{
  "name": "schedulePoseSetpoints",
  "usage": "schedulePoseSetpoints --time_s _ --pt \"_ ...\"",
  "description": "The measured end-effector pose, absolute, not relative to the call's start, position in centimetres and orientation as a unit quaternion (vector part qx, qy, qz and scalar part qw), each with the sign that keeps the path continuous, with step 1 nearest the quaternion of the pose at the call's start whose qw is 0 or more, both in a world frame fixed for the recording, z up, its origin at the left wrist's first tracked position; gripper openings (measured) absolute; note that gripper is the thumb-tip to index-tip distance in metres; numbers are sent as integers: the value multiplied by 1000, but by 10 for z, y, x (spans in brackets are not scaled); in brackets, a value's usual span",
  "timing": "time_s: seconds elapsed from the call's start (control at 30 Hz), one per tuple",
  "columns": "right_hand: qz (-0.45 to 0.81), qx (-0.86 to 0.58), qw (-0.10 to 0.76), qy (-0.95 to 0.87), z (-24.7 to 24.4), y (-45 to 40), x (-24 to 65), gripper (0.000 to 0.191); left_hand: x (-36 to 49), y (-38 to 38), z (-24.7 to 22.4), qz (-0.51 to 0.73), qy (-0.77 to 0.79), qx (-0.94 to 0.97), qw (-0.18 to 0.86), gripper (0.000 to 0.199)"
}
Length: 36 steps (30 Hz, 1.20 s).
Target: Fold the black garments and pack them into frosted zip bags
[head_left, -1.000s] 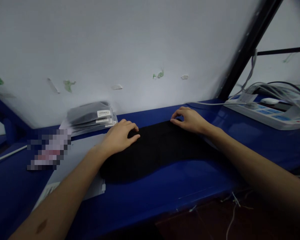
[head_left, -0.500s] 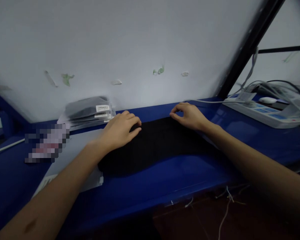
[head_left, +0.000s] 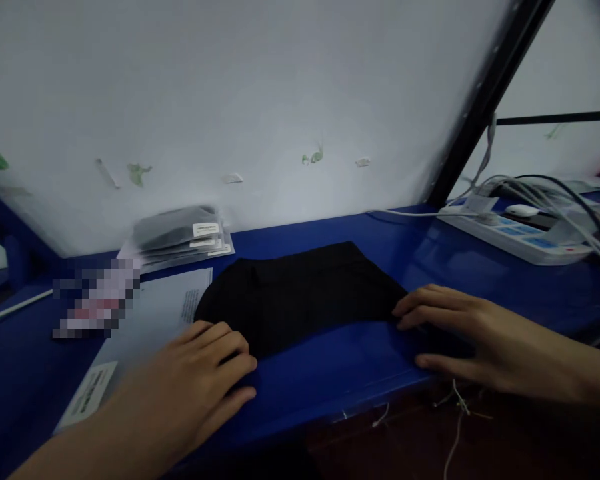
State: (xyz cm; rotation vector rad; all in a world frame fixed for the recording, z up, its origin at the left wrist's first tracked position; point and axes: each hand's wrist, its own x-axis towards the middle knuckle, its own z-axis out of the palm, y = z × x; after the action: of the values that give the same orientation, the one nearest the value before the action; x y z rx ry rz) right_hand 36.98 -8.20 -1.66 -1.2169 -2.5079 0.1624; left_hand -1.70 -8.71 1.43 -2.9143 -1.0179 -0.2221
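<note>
A folded piece of black cloth lies flat on the blue tabletop, its left end overlapping a clear plastic bag with a white label. At the cloth's near left corner rests my left hand, fingers slightly bent and thumb apart, over the bag's edge. My right hand is at the opposite end. Its fingertips touch the cloth's right corner while the thumb stays well away from them. Neither hand grips anything that I can see.
Several bagged dark items with white labels are stacked against the wall at the back left. A blurred-out pinkish object lies left of the bag. On the right stands a white power strip with tangled cables. Loose threads hang at the front edge.
Both hands have moved from the cloth's far edge toward me, the right one also outward to the right corner. More of the cloth and the plastic bag now shows.
</note>
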Motion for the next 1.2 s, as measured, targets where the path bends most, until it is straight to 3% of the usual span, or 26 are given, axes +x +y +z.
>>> schedulePoseSetpoints --time_s 0.3,0.77,0.97,1.07,1.2 --pt "30 -410 215 -886 -38 -75 376 21 -14 -79 3 -66 -342 -936 57 27" --pt "14 -411 193 -891 -32 -53 363 20 -16 -41 29 -226 -486 -844 -8 7" --pt "-84 -432 305 -845 4 -8 356 14 -1 -2 35 -301 -537 -782 97 11" --pt "-120 -445 316 -830 13 37 342 17 -1 24 26 -272 -567 -769 114 16" --pt "-51 -466 236 -851 -9 88 328 21 -11 42 4 -183 -586 -786 73 20"
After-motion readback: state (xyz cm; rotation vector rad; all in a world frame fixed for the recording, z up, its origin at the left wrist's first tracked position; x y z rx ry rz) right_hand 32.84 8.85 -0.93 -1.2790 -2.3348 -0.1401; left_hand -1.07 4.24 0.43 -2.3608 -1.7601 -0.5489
